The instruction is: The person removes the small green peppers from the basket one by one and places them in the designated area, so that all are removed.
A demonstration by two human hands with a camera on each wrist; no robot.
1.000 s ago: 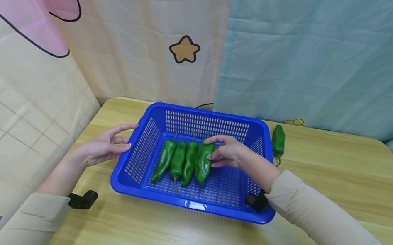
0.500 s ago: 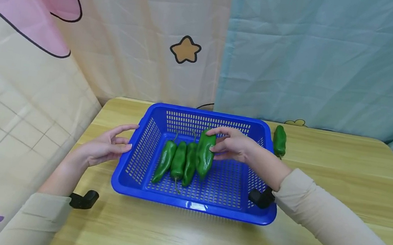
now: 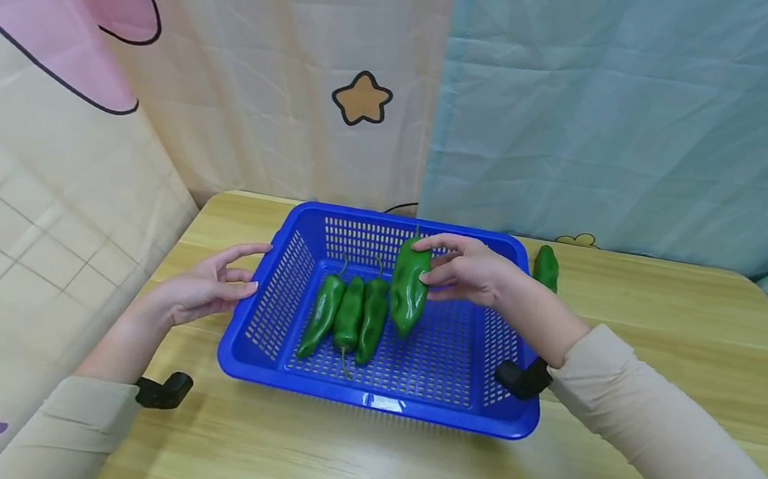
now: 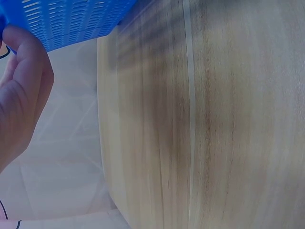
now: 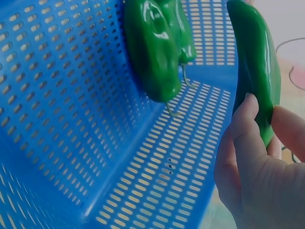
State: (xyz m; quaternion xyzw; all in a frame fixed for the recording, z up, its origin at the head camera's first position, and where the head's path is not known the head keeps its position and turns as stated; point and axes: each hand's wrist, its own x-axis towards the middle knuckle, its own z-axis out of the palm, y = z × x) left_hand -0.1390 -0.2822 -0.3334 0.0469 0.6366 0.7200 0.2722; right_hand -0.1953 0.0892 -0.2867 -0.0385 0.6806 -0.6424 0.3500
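Note:
My right hand [image 3: 471,272] pinches a glossy green pepper [image 3: 409,288] between thumb and fingers, its tip pointing down, above the floor of a blue perforated plastic basket [image 3: 376,403]. Seen in the right wrist view, the thumb and fingers press the sides of this pepper [image 5: 259,62]. Three other green peppers lie side by side in the basket: a left one [image 3: 323,314], a middle one [image 3: 348,312] and a right one [image 3: 372,324]. My left hand [image 3: 203,288] grips the basket's left rim; in the left wrist view its thumb lies against the blue wall [image 4: 71,19].
Another green pepper [image 3: 546,269] lies on the wooden table [image 3: 652,326] behind the basket's right side, partly hidden by my right arm. A printed curtain [image 3: 554,132] hangs along the table's back edge. Black camera mounts [image 3: 164,390] sit on both wrists.
My right hand has lifted the fourth pepper from beside the other three, up and slightly right. The left hand and basket have stayed in place.

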